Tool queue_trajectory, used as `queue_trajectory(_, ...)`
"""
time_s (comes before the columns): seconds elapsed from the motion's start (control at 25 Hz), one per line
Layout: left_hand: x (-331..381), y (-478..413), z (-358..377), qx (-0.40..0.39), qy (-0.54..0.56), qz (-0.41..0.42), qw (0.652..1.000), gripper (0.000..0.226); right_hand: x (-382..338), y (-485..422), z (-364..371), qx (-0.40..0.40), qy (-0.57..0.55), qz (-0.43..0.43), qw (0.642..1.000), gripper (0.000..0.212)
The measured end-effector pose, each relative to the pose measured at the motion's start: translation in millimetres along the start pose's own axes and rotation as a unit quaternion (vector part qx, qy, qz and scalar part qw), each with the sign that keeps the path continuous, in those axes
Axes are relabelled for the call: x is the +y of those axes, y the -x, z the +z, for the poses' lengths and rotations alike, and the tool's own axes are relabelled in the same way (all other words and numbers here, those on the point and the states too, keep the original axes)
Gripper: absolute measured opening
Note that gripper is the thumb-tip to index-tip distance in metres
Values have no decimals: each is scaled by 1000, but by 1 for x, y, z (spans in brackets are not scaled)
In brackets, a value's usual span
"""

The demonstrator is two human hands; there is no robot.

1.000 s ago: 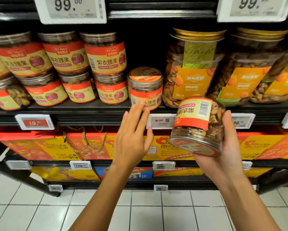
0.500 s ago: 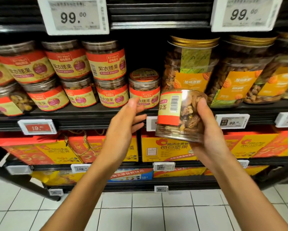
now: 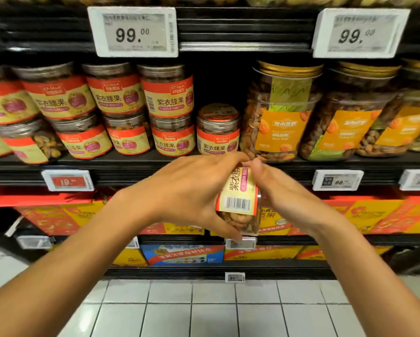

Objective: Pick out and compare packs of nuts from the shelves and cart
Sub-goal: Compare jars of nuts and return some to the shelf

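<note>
One jar picked, held tipped below shelf edge, barcode toward you. Your left hand and right hand both grip it, fingers curled round. Judged early: matching jars left to compare; cart out of view.

1 head view, facing shelves (close), angled down

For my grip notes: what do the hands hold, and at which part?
One jar, by both hands: the left hand wraps its left side, the right hand its right side.
</note>
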State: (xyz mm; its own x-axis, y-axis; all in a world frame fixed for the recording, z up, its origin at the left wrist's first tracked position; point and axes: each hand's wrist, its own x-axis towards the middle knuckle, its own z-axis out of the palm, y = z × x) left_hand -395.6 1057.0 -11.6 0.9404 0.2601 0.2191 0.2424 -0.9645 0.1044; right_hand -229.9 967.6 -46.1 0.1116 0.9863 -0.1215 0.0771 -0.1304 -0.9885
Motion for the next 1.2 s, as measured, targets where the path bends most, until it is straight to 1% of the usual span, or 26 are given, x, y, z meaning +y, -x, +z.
queue_trajectory(0.04,5,-3,-6,-34,21,-9,999,97,3,-1,7,-5,-18,17,1000,76)
queue_trajectory(0.08,8,-3,-10,-52,49,-23,997,98,7,-2,13,1,-69,28,997,69)
queue_trajectory(0.12,10,0,-10,-25,81,-53,995,101,10,-1,19,20,-146,33,988,56)
queue_trajectory(0.16,13,6,-5,63,107,-95,988,99,13,-1,24,46,-243,33,968,46)
queue_trajectory(0.2,19,13,5,192,134,-154,960,86,18,-1,27,84,-332,19,939,45)
queue_trajectory(0.24,30,21,17,327,198,-235,894,63,24,0,31,131,-396,-7,909,48)
queue_trajectory(0.28,44,26,28,402,328,-323,791,46,30,-1,36,177,-426,-41,886,48)
queue_trajectory(0.32,56,24,36,394,491,-382,676,44,34,0,42,210,-419,-77,880,46)
queue_trajectory(0.36,63,18,45,343,626,-393,579,49,36,2,48,230,-372,-107,893,42)
queue_trajectory(0.4,65,12,51,293,686,-384,544,55,35,5,53,235,-315,-128,911,39)
queue_trajectory(0.44,64,6,51,275,692,-379,549,60,34,9,55,233,-263,-148,925,37)
queue_trajectory(0.48,59,0,47,285,683,-378,556,61,30,13,54,223,-226,-163,934,38)
queue_trajectory(0.52,52,-5,43,307,670,-382,557,58,24,17,51,212,-204,-172,940,42)
queue_trajectory(0.6,40,-11,37,339,636,-387,575,33,11,23,44,210,-150,-198,946,56)
queue_trajectory(0.64,36,-14,33,351,617,-386,588,23,5,24,41,214,-121,-210,946,58)
queue_trajectory(0.68,34,-18,28,370,598,-381,600,21,-1,23,38,216,-104,-220,946,58)
queue_trajectory(0.8,29,-31,15,424,512,-333,668,32,-17,14,32,226,-113,-217,943,53)
queue_trajectory(0.88,22,-37,9,430,500,-290,693,36,-24,3,26,230,-154,-218,936,48)
queue_trajectory(0.96,12,-43,7,421,492,-273,712,47,-28,-9,22,232,-178,-239,926,44)
queue_trajectory(1.0,7,-45,8,422,497,-266,710,51,-30,-14,21,228,-179,-252,923,40)
queue_trajectory(1.04,1,-46,11,432,515,-250,697,51,-31,-19,21,220,-175,-263,923,37)
queue_trajectory(1.12,-7,-48,16,461,557,-205,660,38,-33,-27,21,205,-151,-280,926,39)
queue_trajectory(1.2,-9,-48,21,469,569,-175,653,31,-34,-32,23,207,-112,-280,931,44)
